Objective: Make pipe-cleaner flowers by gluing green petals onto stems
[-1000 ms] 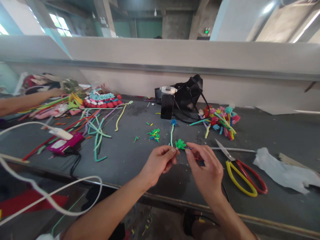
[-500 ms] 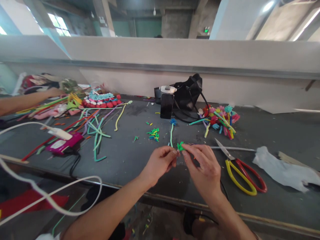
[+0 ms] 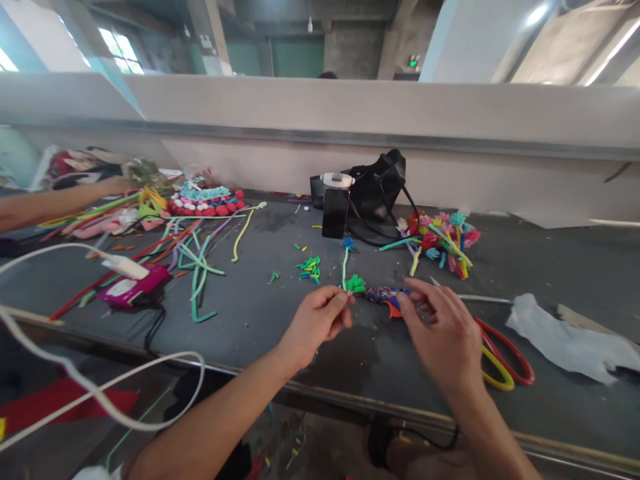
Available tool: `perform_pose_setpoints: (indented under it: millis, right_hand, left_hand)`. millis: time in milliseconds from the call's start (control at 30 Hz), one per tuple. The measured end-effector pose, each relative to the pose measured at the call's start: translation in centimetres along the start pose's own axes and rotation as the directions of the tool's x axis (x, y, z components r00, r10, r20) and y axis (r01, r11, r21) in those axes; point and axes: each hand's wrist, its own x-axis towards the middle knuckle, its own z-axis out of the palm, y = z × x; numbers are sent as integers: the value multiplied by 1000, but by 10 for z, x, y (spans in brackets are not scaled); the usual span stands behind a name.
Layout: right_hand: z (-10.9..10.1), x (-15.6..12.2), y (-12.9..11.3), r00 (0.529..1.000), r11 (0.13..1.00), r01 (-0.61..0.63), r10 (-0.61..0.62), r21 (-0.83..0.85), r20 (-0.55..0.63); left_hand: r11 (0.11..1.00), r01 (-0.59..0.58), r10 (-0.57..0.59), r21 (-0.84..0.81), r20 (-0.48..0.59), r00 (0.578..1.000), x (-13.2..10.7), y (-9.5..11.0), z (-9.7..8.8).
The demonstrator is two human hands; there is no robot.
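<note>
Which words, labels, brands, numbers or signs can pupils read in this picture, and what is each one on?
No text can be read for certain.
Green lit sign in the background: too small and blurred.
White markings on the pillar: too blurred.
Dark-screened device: no readable text.
Magenta device: no readable label.
Patterned tool by the right hand: no legible lettering.

No txt, nos. or brand legible. Sm. green lit sign [image 3: 414, 61] in bkgd, R of ctr: too sm. to read. Purple device [image 3: 156, 279] on L: pale patch on top, poss. label, no chars. readable.
</note>
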Motion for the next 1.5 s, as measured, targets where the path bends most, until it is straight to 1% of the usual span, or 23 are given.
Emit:
perform_pose_setpoints:
  millis: [100,200,267,367,433,533,600,667,733,767,800,833,900,967,1033,1100,1167,1233,1300,1400,1433,1467,1500]
  right_hand:
    - [2,-8,20,980,982,-99,124,-160,155]
    - [11,-18,30,937,956,-59,153,-286,316]
    - [17,-22,32,920,929,-36,175,-369,350]
    - [23,-23,36,888,893,-78,264,-442,377]
    - [25,-21,40,842,893,-115,320,-434,435]
    - [28,-19,48,778,911,-210,376,-356,504]
    - [29,-18,53,758,914,-282,398,-290,517]
    - [28,-17,57,755,911,-353,411,-212,511]
    - [24,-16,57,745,881,-460,450,-109,492]
    - [21,-15,56,726,845,-534,476,-29,497]
    - [17,-14,53,693,781,-620,503,72,516]
    - [13,-13,49,650,685,-705,525,180,549]
    - [5,-12,38,566,441,-820,529,366,632]
    - [-2,-10,27,530,246,-846,492,474,691]
    - [-7,-8,17,542,134,-829,434,543,720]
    - [-8,-7,12,548,58,-817,386,574,742]
    - [-7,-8,10,542,11,-813,379,582,750]
    - [-4,-9,10,555,-13,-797,377,604,741]
    - [-1,-11,9,609,9,-758,369,652,702]
    - [0,-13,6,706,161,-681,401,714,583]
    - [0,-13,6,727,198,-657,422,727,542]
    - [-1,-12,5,732,206,-648,435,734,524]
    - [-3,-11,5,722,182,-655,439,734,535]
  left_hand:
    - [999,-2,1,-36,-25,1000,-1,2,-4]
    - [995,37,-37,-94,4,999,-2,5,-4]
    - [987,73,-68,-143,40,997,-3,7,-2]
    - [971,112,-102,-213,56,993,-3,12,-2]
    - [961,125,-116,-246,51,992,-3,13,-2]
    - [956,112,-106,-271,38,994,-2,13,-5]
    - [957,92,-91,-277,19,996,-2,12,-6]
    - [957,77,-81,-279,-1,997,-1,11,-7]
    - [958,61,-70,-281,-21,997,0,11,-8]
    - [958,53,-64,-281,-28,998,0,11,-8]
    - [959,47,-58,-280,-32,998,0,11,-9]
    - [960,41,-52,-277,-35,998,0,11,-9]
    - [962,36,-48,-270,-38,998,0,12,-10]
    - [963,34,-47,-266,-42,998,0,12,-10]
    - [963,38,-51,-266,-41,998,0,12,-10]
    - [962,41,-53,-270,-37,998,0,12,-10]
    - [959,35,-52,-283,-52,997,0,12,-11]
    - [955,19,-45,-296,-84,995,1,11,-11]
    - [953,11,-45,-304,-105,993,1,11,-11]
    - [951,25,-60,-308,-104,993,1,11,-10]
    - [951,30,-65,-307,-103,993,1,11,-10]
    - [951,31,-66,-307,-105,992,1,11,-9]
    - [951,29,-65,-307,-107,992,1,10,-9]
